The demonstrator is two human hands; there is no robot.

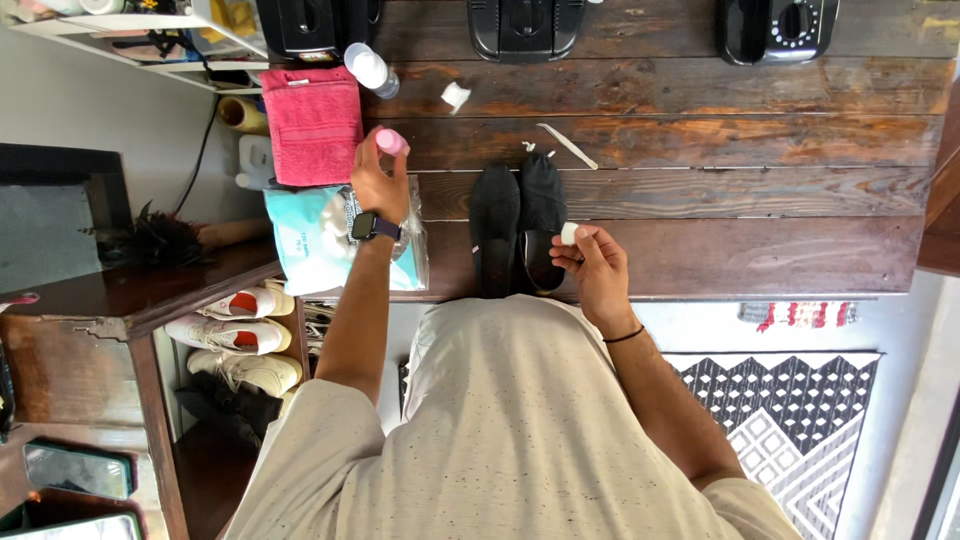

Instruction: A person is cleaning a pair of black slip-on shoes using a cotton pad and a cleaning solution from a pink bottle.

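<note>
My left hand [378,183], with a dark watch on the wrist, grips a small bottle with a pink cap [390,142] above the left part of the wooden table [750,200]. My right hand [592,262] pinches a small white pad [569,233] between thumb and fingers. It hovers right beside a pair of black shoes [518,225] standing side by side near the table's front edge.
A pink towel [313,122], a clear bottle with a white cap [370,70], a pale blue packet [310,235], a white scrap [455,95] and a thin white strip [568,146] lie on the table. Black appliances [525,25] line the far edge. Shoes [240,335] sit on a shelf at left.
</note>
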